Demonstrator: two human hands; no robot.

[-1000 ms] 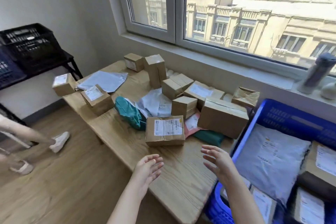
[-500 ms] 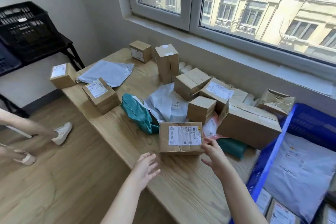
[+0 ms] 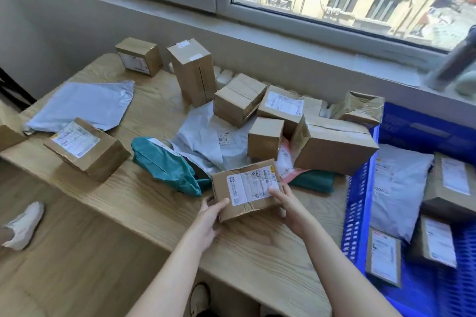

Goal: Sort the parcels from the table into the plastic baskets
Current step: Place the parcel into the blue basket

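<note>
A flat cardboard parcel [image 3: 244,183] with a white shipping label lies near the front edge of the wooden table [image 3: 144,203]. My left hand [image 3: 208,219] grips its left front corner, thumb on top. My right hand [image 3: 291,206] holds its right end, thumb over the label. Behind it lie several more parcels: a teal bag [image 3: 164,165], grey mailers [image 3: 206,139], small boxes [image 3: 265,139] and a large carton [image 3: 334,147]. The blue plastic basket [image 3: 358,213] stands at the right and holds a grey mailer [image 3: 396,188] and labelled boxes.
A labelled box [image 3: 85,148] and a grey mailer [image 3: 82,104] lie on the table's left part. A tall box [image 3: 193,69] stands at the back under the window sill [image 3: 283,38]. Another person's white shoe [image 3: 23,224] is on the floor at left.
Both my hands have reached forward from above the table's edge and taken hold of the labelled flat parcel. The camera has moved closer and tilted down.
</note>
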